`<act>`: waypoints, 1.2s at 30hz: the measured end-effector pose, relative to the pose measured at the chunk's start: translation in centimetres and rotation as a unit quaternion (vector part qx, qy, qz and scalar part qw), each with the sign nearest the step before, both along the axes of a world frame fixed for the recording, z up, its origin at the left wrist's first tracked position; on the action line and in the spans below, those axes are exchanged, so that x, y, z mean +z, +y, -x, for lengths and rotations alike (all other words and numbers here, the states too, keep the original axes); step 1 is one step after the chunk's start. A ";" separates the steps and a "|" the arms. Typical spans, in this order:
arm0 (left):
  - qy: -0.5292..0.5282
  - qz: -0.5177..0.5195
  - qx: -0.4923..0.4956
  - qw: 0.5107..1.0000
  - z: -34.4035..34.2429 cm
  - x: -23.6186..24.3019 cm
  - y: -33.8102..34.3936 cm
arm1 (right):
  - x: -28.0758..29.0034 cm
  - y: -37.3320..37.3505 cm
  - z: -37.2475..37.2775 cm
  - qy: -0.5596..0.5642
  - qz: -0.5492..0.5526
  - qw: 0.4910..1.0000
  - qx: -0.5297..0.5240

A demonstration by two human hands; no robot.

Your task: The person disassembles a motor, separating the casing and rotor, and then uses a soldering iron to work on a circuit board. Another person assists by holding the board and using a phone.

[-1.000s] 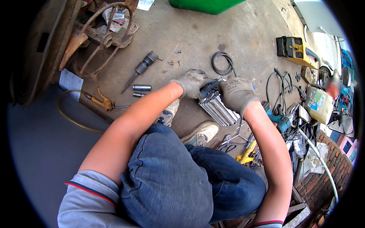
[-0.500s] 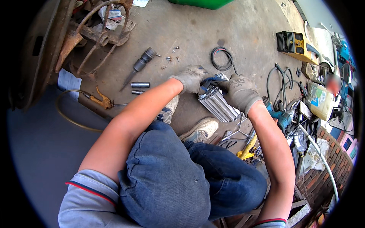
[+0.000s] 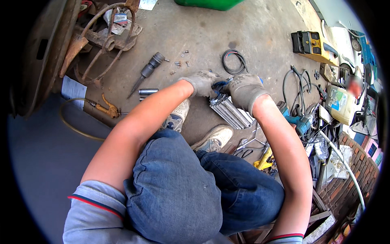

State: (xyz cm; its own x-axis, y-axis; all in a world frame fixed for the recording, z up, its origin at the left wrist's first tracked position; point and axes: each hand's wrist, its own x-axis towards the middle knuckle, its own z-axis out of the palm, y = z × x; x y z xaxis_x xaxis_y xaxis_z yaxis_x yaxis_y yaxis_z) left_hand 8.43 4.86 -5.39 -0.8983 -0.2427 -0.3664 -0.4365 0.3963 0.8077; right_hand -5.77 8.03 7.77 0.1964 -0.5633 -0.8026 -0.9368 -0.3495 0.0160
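Between my feet and the coiled cable, a silver finned metal housing [image 3: 232, 112] stands tilted on the concrete floor. My left hand [image 3: 203, 82], in a grey work glove, curls round its far left edge. Gloved the same way, my right hand [image 3: 245, 91] bends over the far top edge, its fingers pointing away and left. Dark blue shows between the two hands; whether it is glove coating or a separate piece I cannot tell. Most fingertips are hidden. Just beyond lies the black coiled cable [image 3: 235, 62], its end running to the housing behind my right hand.
A black air hammer with a pointed bit [image 3: 150, 68], small bolts [image 3: 178, 64] and metal sockets [image 3: 148, 91] lie left of my hands. An orange blow gun [image 3: 110, 108] is further left. On the right are a yellow machine [image 3: 315, 46], a teal power tool [image 3: 302, 123] and a canister [image 3: 340, 105].
My right hand has shifted slightly left and turned further over the housing's top edge. My left hand stays at the left edge. The view has moved a little.
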 end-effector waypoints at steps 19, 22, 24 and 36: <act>-0.005 0.072 -0.040 0.997 1.5 0.0 -0.8 | 0.4 2.1 -0.2 0.049 0.052 0.987 -0.144; 0.004 0.106 -0.015 0.994 1.6 -0.2 -0.4 | -0.2 2.1 0.6 0.052 0.059 0.989 -0.122; -0.002 0.128 -0.030 0.991 1.9 -0.2 -0.2 | -1.0 2.4 0.9 0.038 0.072 0.990 -0.114; 0.017 0.094 -0.006 0.995 2.0 -1.4 -0.3 | -0.9 4.2 1.4 -0.008 0.127 0.966 -0.225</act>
State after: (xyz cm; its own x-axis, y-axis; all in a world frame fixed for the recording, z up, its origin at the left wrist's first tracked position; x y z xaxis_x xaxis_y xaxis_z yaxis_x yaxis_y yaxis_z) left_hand 6.47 4.61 -6.77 -0.9128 -0.2927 -0.2848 -0.4041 0.5468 0.7333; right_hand -7.18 12.21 6.83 -0.1036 -0.7731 -0.6257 -0.9937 0.1073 0.0320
